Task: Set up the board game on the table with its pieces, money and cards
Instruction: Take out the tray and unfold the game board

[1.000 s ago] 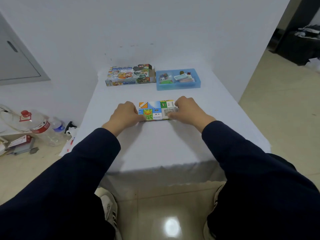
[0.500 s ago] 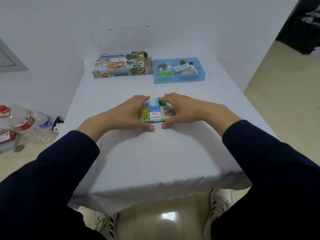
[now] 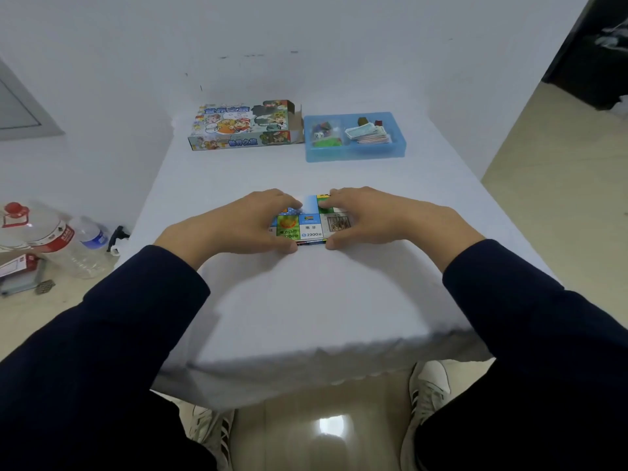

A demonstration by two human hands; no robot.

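The folded game board [image 3: 310, 226], a small colourful packet of printed squares, lies in the middle of the white table [image 3: 306, 300]. My left hand [image 3: 244, 222] grips its left end, fingers over the top and thumb at the near edge. My right hand [image 3: 377, 219] grips its right end the same way. At the back of the table stands the open game box [image 3: 244, 127], and beside it a blue tray [image 3: 353, 154] holds small pieces on its left side and a stack of money and cards [image 3: 368, 134] on its right.
A white wall runs behind and to the left of the table. On the floor at the left are plastic bottles [image 3: 51, 239] and clutter. My shoes [image 3: 428, 392] show below the table's near edge. Open floor lies to the right.
Both hands have slid inward from the board's ends to cover more of it, fingers reaching over its top and thumbs at its near edge. The view has tilted lower and closer.
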